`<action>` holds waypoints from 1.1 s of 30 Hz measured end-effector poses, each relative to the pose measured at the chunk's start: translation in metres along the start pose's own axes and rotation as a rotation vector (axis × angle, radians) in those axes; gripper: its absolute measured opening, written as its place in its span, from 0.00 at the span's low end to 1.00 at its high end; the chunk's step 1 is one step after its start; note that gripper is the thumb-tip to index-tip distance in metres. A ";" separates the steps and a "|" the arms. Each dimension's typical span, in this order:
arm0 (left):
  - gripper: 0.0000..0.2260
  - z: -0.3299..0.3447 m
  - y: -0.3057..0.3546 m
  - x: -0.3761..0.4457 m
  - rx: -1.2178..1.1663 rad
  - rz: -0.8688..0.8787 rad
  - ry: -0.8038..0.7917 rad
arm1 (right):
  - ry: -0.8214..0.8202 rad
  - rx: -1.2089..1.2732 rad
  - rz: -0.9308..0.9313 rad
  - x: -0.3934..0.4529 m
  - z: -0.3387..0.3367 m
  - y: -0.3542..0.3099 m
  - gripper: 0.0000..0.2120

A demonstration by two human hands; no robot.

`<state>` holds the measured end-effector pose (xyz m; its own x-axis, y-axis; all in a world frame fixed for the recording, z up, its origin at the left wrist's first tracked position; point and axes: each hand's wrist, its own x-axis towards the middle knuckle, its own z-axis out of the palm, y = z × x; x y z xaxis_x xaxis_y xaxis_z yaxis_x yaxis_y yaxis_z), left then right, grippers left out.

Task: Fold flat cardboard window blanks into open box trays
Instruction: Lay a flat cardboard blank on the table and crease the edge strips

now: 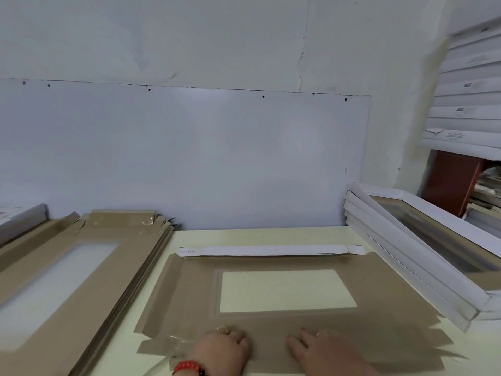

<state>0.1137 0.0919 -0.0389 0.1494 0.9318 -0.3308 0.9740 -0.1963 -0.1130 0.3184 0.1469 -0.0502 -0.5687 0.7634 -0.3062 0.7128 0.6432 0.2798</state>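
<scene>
A brown cardboard window blank [200, 294] lies on the pale table, its clear rectangular window [287, 290] in the middle. The far flap [271, 251] is folded up, showing its white side; the left flap is partly raised. My left hand [222, 351], with a red bead bracelet on the wrist, lies on the near edge of the blank, its fingers bent with the knuckles up. My right hand [322, 348] rests on the near edge beside it, fingers spread. Neither hand grips anything that I can see.
A stack of flat brown blanks [89, 267] lies at the left. Folded white trays [423, 256] are piled at the right, leaning toward the blank. White boxes [466, 85] are stacked at the upper right. A white wall panel stands behind the table [244, 236].
</scene>
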 end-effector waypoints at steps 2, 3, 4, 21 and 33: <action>0.19 0.000 -0.006 -0.006 0.000 -0.019 0.005 | 0.058 0.044 -0.040 -0.009 0.002 0.015 0.22; 0.19 0.000 -0.009 -0.009 0.000 -0.033 0.006 | 0.053 0.062 -0.046 -0.013 0.001 0.023 0.22; 0.18 -0.001 -0.012 -0.012 0.002 -0.045 0.011 | 0.042 0.077 -0.047 -0.019 -0.001 0.030 0.22; 0.25 -0.035 -0.050 0.009 -0.206 -0.263 0.097 | 0.275 0.302 0.171 0.005 -0.026 0.067 0.33; 0.26 0.028 -0.005 0.055 -0.221 -0.178 0.374 | 0.409 0.371 0.119 0.066 0.010 -0.028 0.27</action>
<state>0.1126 0.1358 -0.0831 -0.0120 0.9991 0.0408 0.9969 0.0088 0.0780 0.2645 0.1784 -0.0872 -0.5356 0.8378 0.1065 0.8364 0.5436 -0.0703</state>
